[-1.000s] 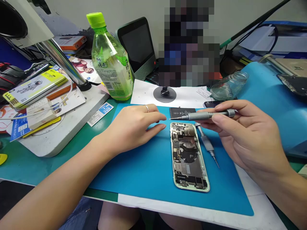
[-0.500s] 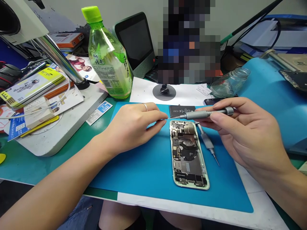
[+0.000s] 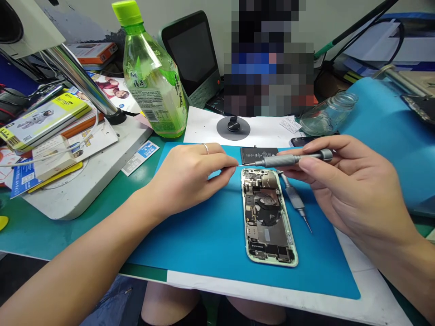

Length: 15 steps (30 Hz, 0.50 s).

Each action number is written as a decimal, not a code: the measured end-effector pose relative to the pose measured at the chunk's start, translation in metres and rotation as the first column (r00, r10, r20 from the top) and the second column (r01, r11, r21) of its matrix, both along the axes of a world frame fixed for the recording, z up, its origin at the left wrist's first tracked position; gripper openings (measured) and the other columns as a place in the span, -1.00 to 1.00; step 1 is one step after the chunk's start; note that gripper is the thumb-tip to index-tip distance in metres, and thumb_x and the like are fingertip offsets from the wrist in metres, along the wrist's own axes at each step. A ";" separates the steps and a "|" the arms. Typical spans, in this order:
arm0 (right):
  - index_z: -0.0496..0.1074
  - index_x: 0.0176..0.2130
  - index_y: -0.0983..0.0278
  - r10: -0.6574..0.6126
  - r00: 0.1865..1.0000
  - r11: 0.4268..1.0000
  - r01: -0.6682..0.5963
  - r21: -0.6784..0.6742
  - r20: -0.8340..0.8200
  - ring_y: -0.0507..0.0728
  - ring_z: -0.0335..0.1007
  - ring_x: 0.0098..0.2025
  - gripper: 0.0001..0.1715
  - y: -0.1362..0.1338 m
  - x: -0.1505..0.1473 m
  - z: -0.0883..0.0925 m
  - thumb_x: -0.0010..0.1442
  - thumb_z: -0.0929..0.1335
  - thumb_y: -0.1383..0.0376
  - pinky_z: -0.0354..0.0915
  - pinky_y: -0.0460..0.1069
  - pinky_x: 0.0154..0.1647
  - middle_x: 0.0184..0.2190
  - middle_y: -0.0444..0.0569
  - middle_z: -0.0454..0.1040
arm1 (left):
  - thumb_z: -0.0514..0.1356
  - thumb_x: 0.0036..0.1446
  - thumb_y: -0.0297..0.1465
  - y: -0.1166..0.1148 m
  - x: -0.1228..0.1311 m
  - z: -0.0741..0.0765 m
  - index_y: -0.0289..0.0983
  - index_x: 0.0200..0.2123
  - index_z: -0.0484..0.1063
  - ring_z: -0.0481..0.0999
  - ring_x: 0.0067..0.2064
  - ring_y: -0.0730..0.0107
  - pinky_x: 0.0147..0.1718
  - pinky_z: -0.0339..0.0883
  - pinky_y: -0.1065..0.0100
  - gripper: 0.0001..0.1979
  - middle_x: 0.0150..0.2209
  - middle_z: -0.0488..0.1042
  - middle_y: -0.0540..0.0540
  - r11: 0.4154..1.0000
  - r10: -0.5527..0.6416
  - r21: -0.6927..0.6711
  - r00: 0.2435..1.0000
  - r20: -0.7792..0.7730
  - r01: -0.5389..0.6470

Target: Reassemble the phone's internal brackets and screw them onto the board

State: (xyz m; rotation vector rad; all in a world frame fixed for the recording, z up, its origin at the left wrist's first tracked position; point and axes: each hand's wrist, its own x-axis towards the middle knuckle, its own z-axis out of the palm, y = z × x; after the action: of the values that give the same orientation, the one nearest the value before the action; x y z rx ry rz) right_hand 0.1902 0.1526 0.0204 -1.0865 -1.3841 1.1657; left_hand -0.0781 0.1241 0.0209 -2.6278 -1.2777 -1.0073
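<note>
An opened phone [image 3: 270, 217] lies on the blue mat [image 3: 204, 240], its inner parts facing up. My right hand [image 3: 353, 181] is closed round a grey screwdriver [image 3: 282, 160], held level above the phone's top edge with its tip pointing left. At that tip, my left hand [image 3: 193, 176], with a ring on one finger, has thumb and fingertips pinched together; whatever lies between them is too small to make out. Behind the phone is a black battery [image 3: 258, 155]. A second screwdriver [image 3: 295, 199] rests on the mat at the phone's right side.
On the left, a green bottle [image 3: 152, 86] stands beside a white stand base [image 3: 78, 181] piled with boxes and papers. Behind the mat are a screen device [image 3: 192, 54], a round dark base [image 3: 233, 128] and a glass jar [image 3: 328, 115]. A blue rounded object [image 3: 384, 145] is at right.
The view has shifted very slightly. Both hands keep nearly the same pose, with the screwdriver tip still at the left fingertips.
</note>
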 end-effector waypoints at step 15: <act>0.59 -0.18 0.11 -0.006 1.000 1.000 0.006 0.001 0.007 0.18 0.69 -0.08 -0.70 0.000 0.001 0.002 0.16 0.63 0.09 0.70 0.07 -0.03 -0.18 -0.07 0.64 | 0.27 0.40 -0.51 0.000 0.002 -0.001 -0.26 -0.17 0.68 0.43 -0.47 0.58 -0.45 0.26 0.46 -0.85 -0.30 0.68 0.01 0.998 -0.013 -0.054 0.997 0.075 0.018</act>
State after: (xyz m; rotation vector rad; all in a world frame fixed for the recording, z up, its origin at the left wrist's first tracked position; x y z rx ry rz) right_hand 0.1910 0.1523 0.0220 -1.0938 -1.3860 1.1577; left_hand -0.0762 0.1238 0.0198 -2.6685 -1.3208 -1.0975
